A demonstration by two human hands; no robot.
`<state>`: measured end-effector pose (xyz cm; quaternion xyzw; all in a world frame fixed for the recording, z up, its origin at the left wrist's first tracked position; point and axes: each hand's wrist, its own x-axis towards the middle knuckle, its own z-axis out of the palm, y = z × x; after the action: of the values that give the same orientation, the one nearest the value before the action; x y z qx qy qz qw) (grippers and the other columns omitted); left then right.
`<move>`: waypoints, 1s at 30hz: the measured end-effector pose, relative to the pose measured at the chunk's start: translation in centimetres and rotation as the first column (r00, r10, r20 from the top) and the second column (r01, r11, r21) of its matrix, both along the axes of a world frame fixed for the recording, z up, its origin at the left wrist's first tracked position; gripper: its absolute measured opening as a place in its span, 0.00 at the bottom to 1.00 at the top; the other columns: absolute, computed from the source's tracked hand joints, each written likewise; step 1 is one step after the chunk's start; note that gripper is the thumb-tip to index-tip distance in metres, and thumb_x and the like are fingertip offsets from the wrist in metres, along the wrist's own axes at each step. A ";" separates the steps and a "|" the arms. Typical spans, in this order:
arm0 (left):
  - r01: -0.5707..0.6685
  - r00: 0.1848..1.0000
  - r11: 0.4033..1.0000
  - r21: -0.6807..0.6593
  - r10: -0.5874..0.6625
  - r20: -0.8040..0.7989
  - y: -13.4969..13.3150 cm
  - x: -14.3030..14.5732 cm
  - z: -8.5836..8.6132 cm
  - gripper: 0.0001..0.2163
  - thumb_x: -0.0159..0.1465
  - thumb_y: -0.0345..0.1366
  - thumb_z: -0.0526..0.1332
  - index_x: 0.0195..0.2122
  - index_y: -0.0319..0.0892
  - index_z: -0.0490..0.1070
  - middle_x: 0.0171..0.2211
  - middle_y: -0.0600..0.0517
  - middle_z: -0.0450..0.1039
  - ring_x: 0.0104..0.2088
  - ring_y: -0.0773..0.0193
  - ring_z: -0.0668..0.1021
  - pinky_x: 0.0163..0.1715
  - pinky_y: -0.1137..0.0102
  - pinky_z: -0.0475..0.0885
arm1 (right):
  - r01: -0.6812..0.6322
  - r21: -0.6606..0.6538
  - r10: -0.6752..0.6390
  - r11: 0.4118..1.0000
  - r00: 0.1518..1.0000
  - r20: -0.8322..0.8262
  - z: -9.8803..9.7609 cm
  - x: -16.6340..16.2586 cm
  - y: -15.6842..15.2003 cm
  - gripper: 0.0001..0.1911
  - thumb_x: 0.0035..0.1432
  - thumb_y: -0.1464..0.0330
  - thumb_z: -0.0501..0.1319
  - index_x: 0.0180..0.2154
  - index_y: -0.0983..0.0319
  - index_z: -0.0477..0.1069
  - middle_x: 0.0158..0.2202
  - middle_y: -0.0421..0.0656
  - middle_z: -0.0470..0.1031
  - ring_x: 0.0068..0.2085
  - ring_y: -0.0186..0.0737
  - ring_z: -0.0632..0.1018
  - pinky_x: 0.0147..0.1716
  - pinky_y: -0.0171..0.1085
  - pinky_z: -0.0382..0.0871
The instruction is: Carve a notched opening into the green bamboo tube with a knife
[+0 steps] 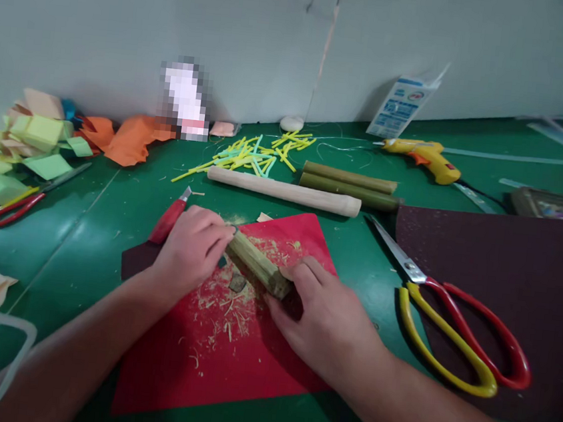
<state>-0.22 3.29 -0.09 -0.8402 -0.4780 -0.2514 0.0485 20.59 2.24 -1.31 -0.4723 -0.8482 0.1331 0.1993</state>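
Observation:
Held at a slant over a red sheet (164, 366) is a short greenish bamboo piece (256, 260). My left hand (197, 249) is closed at its far left end, the fingertips pinched together. Around the near right end, my right hand (319, 309) has its thumb and fingers closed; something dark shows under them, but I cannot make out what. Pale shavings and dust (227, 323) cover the sheet below, with a small dark scrap (238, 282) among them. Beside my left hand lies a red-handled cutter (169, 218), partly over a dark brown piece (138, 260).
Large scissors (471, 325) lie right, partly on a dark brown sheet (507, 262). Behind are a pale stick (283, 192), two bamboo pieces (349, 183), cut straws (251, 157) and a yellow glue gun (425, 159). Folded papers (27, 137) and other scissors (17, 210) are left.

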 end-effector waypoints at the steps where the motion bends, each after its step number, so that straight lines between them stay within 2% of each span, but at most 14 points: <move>1: -0.017 1.000 1.000 0.008 0.017 -0.002 -0.1 0.0 0.0 0.08 0.64 0.31 0.54 0.33 0.38 0.73 0.32 0.48 0.71 0.34 0.62 0.70 0.35 0.64 0.65 | 0.001 -0.004 -0.001 1.000 1.000 0.004 0.0 0.0 0.0 0.07 0.52 0.65 0.59 0.30 0.60 0.62 0.31 0.40 0.67 0.30 0.37 0.70 0.24 0.36 0.57; 5: 0.088 0.995 0.996 -0.020 -0.088 -0.042 -0.3 0.1 0.0 0.09 0.64 0.32 0.53 0.34 0.38 0.73 0.32 0.48 0.72 0.33 0.61 0.70 0.35 0.63 0.65 | 0.003 -0.023 -0.003 1.000 1.000 -0.001 0.1 0.1 0.0 0.07 0.52 0.65 0.58 0.31 0.61 0.63 0.31 0.41 0.67 0.30 0.37 0.70 0.24 0.35 0.57; 9: 0.002 1.000 1.000 0.028 -0.002 -0.019 -0.1 -0.2 -0.1 0.09 0.64 0.32 0.53 0.33 0.39 0.73 0.31 0.48 0.72 0.33 0.61 0.71 0.34 0.64 0.66 | 0.005 -0.017 -0.005 1.000 1.000 0.000 0.3 0.1 0.1 0.07 0.53 0.65 0.57 0.30 0.61 0.63 0.31 0.42 0.68 0.30 0.37 0.71 0.25 0.36 0.58; 13: 0.091 0.995 0.995 -0.033 -0.092 -0.025 -0.1 -0.1 -0.1 0.09 0.64 0.31 0.53 0.34 0.41 0.73 0.32 0.49 0.72 0.34 0.62 0.71 0.36 0.64 0.66 | 0.002 -0.019 -0.002 1.000 1.000 -0.013 0.2 0.2 0.0 0.06 0.53 0.65 0.57 0.31 0.61 0.63 0.31 0.42 0.68 0.30 0.37 0.71 0.25 0.35 0.59; 17: -0.029 1.000 1.000 0.008 0.029 -0.002 -0.2 0.0 0.0 0.09 0.64 0.32 0.54 0.33 0.41 0.73 0.31 0.49 0.71 0.33 0.62 0.70 0.35 0.64 0.65 | 0.005 -0.015 -0.005 1.000 1.000 -0.009 0.0 0.3 0.0 0.08 0.53 0.63 0.58 0.30 0.61 0.63 0.30 0.41 0.68 0.30 0.37 0.70 0.25 0.35 0.58; 21: 0.110 0.993 0.993 -0.047 -0.111 -0.031 -0.3 -0.3 0.0 0.09 0.64 0.31 0.53 0.33 0.41 0.73 0.32 0.50 0.72 0.33 0.63 0.71 0.35 0.65 0.65 | 0.002 -0.022 -0.002 1.000 1.000 -0.006 0.1 0.3 0.1 0.07 0.53 0.64 0.58 0.31 0.61 0.63 0.30 0.41 0.68 0.30 0.37 0.70 0.25 0.35 0.58; 25: -0.050 0.999 0.998 0.025 0.050 -0.012 0.1 -1.0 -0.2 0.07 0.63 0.31 0.55 0.35 0.39 0.73 0.32 0.48 0.72 0.34 0.62 0.70 0.36 0.64 0.66 | -0.001 0.008 0.001 1.000 1.000 -0.009 0.1 0.2 0.0 0.08 0.53 0.63 0.58 0.30 0.61 0.62 0.30 0.41 0.67 0.30 0.37 0.70 0.25 0.35 0.58; 26: -0.043 0.999 0.999 0.033 0.044 -0.017 0.2 -0.9 -0.2 0.08 0.63 0.31 0.55 0.35 0.39 0.73 0.32 0.49 0.72 0.34 0.62 0.70 0.35 0.65 0.66 | -0.002 0.004 0.002 1.000 1.000 -0.010 0.1 0.2 0.0 0.08 0.53 0.64 0.57 0.30 0.61 0.62 0.30 0.41 0.67 0.30 0.37 0.70 0.25 0.35 0.59; 30: 0.110 0.993 0.994 -0.003 -0.110 -0.050 0.1 -0.1 0.0 0.10 0.65 0.32 0.53 0.34 0.40 0.73 0.31 0.50 0.73 0.32 0.64 0.71 0.33 0.65 0.66 | -0.010 -0.018 0.010 1.000 1.000 -0.026 0.0 0.2 0.1 0.06 0.54 0.64 0.57 0.31 0.61 0.63 0.30 0.42 0.68 0.30 0.37 0.70 0.25 0.35 0.59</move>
<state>-0.28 3.36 -0.13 -0.8713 -0.4296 -0.2326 0.0464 20.78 2.33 -1.31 -0.4681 -0.8467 0.1477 0.2053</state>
